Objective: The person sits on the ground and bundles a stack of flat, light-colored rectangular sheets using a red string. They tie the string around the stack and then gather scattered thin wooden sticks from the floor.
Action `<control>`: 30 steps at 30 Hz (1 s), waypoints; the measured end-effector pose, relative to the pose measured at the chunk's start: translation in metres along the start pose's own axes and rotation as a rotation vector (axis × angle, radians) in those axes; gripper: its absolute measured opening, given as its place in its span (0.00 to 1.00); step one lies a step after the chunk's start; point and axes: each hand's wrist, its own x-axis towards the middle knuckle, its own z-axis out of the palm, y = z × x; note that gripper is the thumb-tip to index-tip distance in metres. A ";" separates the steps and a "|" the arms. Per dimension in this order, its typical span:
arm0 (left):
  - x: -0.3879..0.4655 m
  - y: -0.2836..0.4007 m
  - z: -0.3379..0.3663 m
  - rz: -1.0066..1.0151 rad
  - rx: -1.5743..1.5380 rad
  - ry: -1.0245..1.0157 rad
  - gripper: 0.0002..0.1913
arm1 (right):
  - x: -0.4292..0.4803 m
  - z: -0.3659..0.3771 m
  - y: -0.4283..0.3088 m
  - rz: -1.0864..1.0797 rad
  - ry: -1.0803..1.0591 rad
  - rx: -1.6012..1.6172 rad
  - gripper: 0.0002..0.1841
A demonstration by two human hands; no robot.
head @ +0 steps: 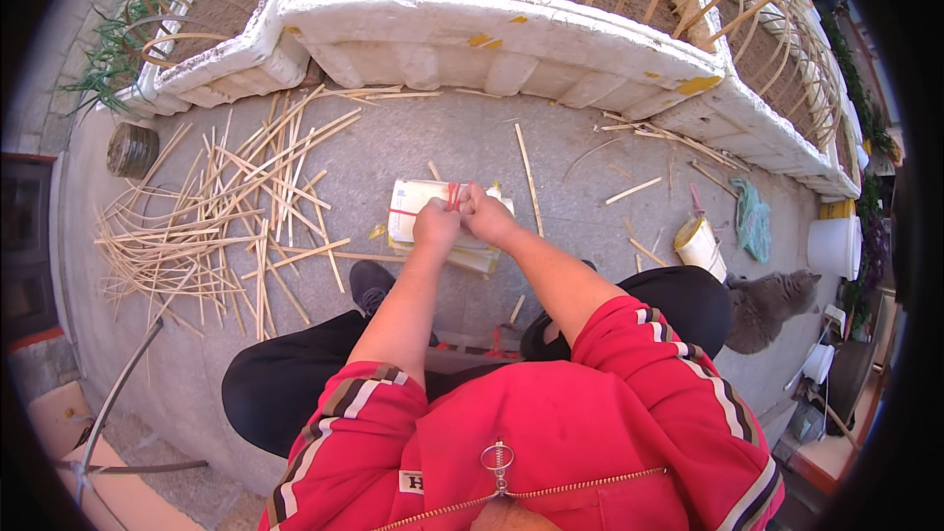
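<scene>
A stack of flat, pale sheets (404, 198), perhaps paper or folded bags, lies on the grey paving between my feet. Red string (453, 195) runs across the stack and rises in loops at its top. My left hand (436, 224) pinches the string from the left, its fingers curled. Right beside it, touching or nearly so, my right hand (487, 214) grips the string too. Both fists rest over the stack's middle and hide part of the string where they meet. Yellowed, ragged edges show at the stack's lower right.
Split bamboo strips (214, 228) sprawl in a heap at left. White foam planters (501, 29) of soil with bamboo hoops line the far side. To the right are another tied bundle (699, 245), a teal plastic bag (751, 217), a grey cat (771, 306) and a white bucket (833, 247).
</scene>
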 end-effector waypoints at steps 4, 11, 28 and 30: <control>0.000 -0.001 -0.002 -0.033 -0.198 -0.056 0.13 | 0.004 0.006 0.000 -0.012 0.037 -0.093 0.16; 0.011 -0.014 -0.007 -0.179 -0.523 -0.266 0.08 | 0.011 0.017 -0.002 0.024 0.155 -0.149 0.16; -0.031 0.022 -0.014 0.343 0.461 -0.073 0.14 | 0.015 0.008 -0.004 0.080 0.085 -0.033 0.13; -0.033 0.021 -0.014 0.337 0.438 -0.034 0.13 | 0.015 0.009 -0.001 0.110 0.057 0.012 0.13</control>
